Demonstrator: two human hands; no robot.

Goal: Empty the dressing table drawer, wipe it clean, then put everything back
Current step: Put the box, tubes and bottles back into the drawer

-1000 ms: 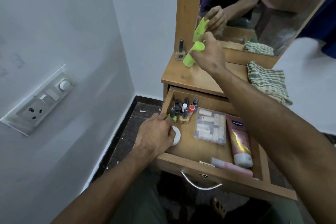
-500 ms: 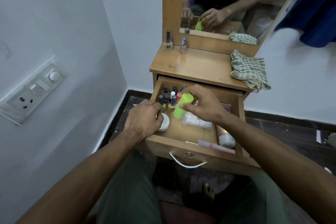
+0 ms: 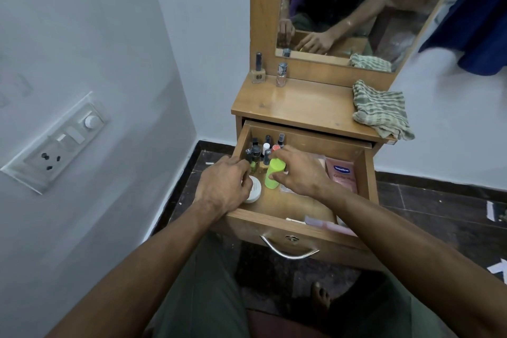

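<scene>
Two bare hands reach into one open wooden drawer (image 3: 304,223) of a dressing table (image 3: 304,107) set against pale walls in a room corner, dark tiled floor below.

Surface and room: the tabletop, beyond both hands, is glossy brown wood. A striped cloth (image 3: 382,110) lies crumpled at its right edge, well beyond the right hand (image 3: 300,173). A nail polish bottle (image 3: 258,68) and a small clear bottle (image 3: 281,74) stand upright at the foot of the mirror (image 3: 356,8), far beyond the left hand (image 3: 223,186). A switch and socket panel (image 3: 56,145) sits on the wall well to the left of the left hand. A curved metal handle (image 3: 288,251) hangs on the drawer front, nearer the person than either hand.

Drawer contents: a cluster of small nail polish bottles (image 3: 263,147) stands upright just beyond the two hands, in the far left corner. A pink tube (image 3: 343,173) printed Vaseline lies just right of the right hand. A round white jar (image 3: 253,188) sits partly under the left hand, whose curled fingers touch the green bottle in the cluster; whether they grip it cannot be told.

Right hand: closed around a lime-green cylindrical bottle (image 3: 274,173), smooth, opaque, tilted slightly, between the two hands, its base at the drawer floor.
</scene>
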